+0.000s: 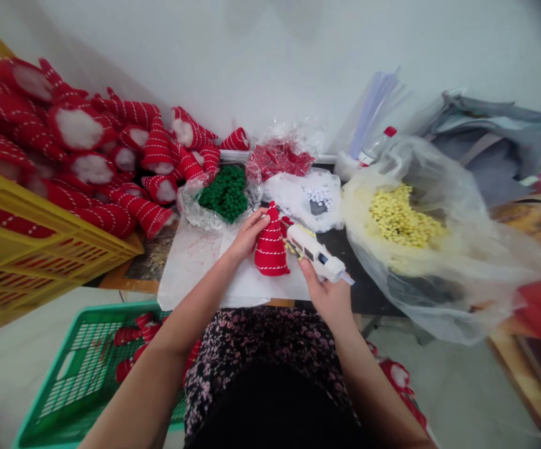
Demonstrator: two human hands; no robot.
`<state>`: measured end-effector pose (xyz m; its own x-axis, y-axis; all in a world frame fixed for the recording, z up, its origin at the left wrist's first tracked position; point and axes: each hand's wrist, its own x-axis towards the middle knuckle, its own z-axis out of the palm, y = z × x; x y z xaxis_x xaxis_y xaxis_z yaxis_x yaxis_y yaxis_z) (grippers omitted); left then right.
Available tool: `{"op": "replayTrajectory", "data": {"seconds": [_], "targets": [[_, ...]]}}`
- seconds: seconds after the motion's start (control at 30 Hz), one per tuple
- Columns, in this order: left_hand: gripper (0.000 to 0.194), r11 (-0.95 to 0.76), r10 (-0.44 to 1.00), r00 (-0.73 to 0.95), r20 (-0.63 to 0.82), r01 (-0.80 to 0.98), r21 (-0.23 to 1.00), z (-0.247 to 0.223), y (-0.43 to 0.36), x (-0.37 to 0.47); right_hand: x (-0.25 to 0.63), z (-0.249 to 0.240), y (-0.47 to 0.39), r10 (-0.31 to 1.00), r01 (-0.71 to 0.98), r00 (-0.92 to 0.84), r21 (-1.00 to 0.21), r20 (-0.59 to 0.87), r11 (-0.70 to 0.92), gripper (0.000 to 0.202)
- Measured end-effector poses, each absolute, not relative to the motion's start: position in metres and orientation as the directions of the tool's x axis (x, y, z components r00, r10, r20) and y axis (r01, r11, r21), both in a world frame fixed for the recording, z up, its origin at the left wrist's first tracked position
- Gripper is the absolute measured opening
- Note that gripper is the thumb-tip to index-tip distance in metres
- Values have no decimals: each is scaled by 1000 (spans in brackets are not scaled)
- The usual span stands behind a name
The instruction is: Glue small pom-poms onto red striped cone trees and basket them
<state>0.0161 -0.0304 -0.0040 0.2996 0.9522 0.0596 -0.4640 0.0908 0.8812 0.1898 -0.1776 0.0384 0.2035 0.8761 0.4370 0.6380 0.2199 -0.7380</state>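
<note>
My left hand (250,232) grips the upper left side of a red hat (271,252) with white dashed stripes, which stands point up over the white paper (195,262). In my right hand (329,293) is a white hot glue gun (316,251), its front end pointing left at the hat's right edge. A clear glue stick sticks out of its back. Small yellow and red bits show beside the gun's front; what they are attached to is hard to make out. Just behind the hat lies a bag of green pompoms (226,194).
Red striped hats with white stuffing (80,130) fill a yellow crate (40,231) at left. Behind lie red pieces (282,159) and white beads (317,198) in bags. A plastic bag of yellow berries (404,215) stands right. Below left is a green basket (59,368).
</note>
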Motion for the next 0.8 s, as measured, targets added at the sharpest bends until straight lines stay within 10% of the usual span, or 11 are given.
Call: {"op": "replayTrajectory", "data": {"seconds": [0.8], "targets": [[39,86,946,317,60,-425,901,4,-35,16,183,38,-172,913,515,196,-830,358,215,33]]}}
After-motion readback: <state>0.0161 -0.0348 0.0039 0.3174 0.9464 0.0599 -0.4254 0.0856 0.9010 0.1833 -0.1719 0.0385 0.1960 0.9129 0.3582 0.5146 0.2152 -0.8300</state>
